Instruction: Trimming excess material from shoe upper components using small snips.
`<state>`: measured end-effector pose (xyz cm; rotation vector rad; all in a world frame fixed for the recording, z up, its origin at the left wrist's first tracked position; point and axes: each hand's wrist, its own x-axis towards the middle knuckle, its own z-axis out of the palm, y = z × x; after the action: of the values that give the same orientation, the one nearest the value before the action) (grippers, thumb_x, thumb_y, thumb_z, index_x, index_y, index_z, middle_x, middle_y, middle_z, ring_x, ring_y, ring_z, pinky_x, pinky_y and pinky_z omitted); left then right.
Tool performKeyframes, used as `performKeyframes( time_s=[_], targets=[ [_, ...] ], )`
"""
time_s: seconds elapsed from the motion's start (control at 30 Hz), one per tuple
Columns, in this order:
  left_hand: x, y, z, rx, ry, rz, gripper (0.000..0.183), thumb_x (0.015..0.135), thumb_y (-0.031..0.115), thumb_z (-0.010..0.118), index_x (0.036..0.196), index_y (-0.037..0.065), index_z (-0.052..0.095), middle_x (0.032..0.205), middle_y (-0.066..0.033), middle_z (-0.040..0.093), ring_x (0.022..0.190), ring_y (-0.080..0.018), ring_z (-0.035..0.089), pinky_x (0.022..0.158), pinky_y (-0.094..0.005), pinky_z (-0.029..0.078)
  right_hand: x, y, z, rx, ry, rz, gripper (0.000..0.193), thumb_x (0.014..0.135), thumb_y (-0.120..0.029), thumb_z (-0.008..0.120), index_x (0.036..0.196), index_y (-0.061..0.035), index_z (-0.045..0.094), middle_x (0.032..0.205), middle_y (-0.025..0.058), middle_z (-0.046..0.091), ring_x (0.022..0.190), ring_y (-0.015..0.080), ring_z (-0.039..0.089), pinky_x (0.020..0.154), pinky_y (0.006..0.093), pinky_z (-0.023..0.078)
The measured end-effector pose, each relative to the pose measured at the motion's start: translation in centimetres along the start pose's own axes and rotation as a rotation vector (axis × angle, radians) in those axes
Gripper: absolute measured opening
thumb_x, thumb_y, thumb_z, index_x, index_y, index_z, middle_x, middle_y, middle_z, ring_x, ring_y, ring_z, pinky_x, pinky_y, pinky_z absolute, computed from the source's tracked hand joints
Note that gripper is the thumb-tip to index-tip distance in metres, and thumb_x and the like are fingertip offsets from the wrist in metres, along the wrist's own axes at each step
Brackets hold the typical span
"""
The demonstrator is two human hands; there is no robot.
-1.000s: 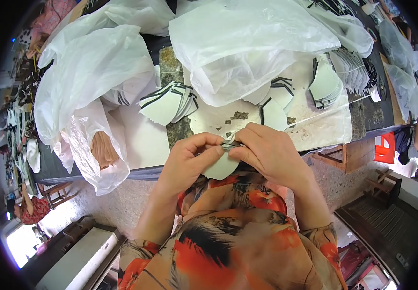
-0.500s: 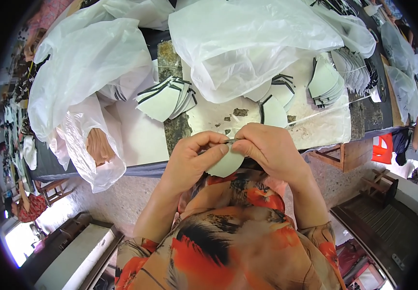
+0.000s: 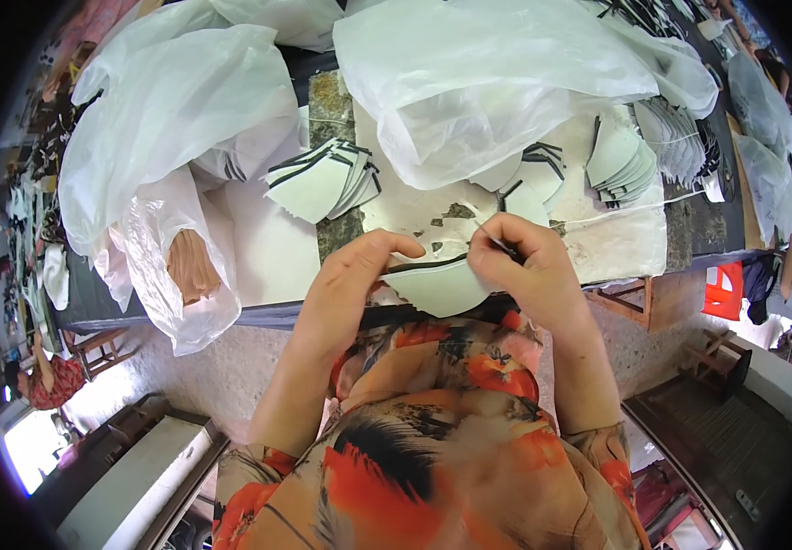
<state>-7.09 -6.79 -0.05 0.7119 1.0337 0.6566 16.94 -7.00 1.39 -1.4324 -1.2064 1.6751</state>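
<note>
A curved white fabric piece [image 3: 440, 290] with a black strip along its upper edge stretches between my hands, in front of the table's near edge. My left hand [image 3: 345, 284] grips its left end, the index finger reaching out above the black edge. Thumb and fingers of my right hand [image 3: 529, 270] pinch the right end. A thin pale strip [image 3: 480, 218] sticks up beside my right fingertips; whether they hold it too is unclear. Similar black-edged pieces lie beyond in a fanned stack [image 3: 322, 183] on the left and another stack [image 3: 620, 163] on the right.
Large translucent plastic bags [image 3: 487, 73] cover the far side of the table. An open bag [image 3: 162, 275] at left holds brown pieces [image 3: 192, 268]. A white sheet [image 3: 405, 202] with worn holes lies on the tabletop. Wooden stools [image 3: 648, 298] stand beyond the table's front edge.
My hands have moved apart, the left one leftward and the right one slightly right. The white piece, bunched at my fingertips before, now spreads out with its black edge showing.
</note>
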Motion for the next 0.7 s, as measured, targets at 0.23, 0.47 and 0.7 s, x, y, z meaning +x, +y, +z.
performKeyframes(
  time_s=[0.23,0.47,0.7],
  targets=[
    [-0.4,-0.3,-0.1,0.179,0.014,0.0,0.024,0.104,0.024,0.064,0.104,0.003,0.074,0.089,-0.0011,0.071,0.077,-0.0062,0.062,0.071,-0.0231,0.051,-0.3,0.8,0.4,0.013,0.059,-0.044,0.01,0.094,-0.009,0.068,0.089,-0.0014,0.063,0.077,-0.0057,0.055,0.072,0.0028,0.045,0.063,0.0221,0.039],
    [-0.4,2.6,-3.2,0.584,0.2,0.229,0.017,0.098,0.016,0.073,0.1,-0.001,0.074,0.088,0.001,0.07,0.076,-0.0057,0.063,0.068,-0.0227,0.05,-1.6,1.6,-0.8,-0.104,0.16,-0.122,0.013,0.099,-0.007,0.063,0.104,0.0026,0.07,0.092,-0.0008,0.067,0.086,0.0049,0.056,0.079,0.0222,0.047],
    [1.5,6.7,-7.4,0.979,0.651,0.566,0.024,0.096,0.022,0.073,0.108,0.0,0.073,0.098,-0.0093,0.072,0.089,-0.0219,0.067,0.082,-0.0347,0.052,-3.1,2.3,-3.3,-0.144,0.203,-0.165,0.016,0.1,-0.008,0.064,0.108,0.003,0.071,0.096,0.0025,0.07,0.09,0.0069,0.06,0.082,0.0226,0.048]
  ],
)
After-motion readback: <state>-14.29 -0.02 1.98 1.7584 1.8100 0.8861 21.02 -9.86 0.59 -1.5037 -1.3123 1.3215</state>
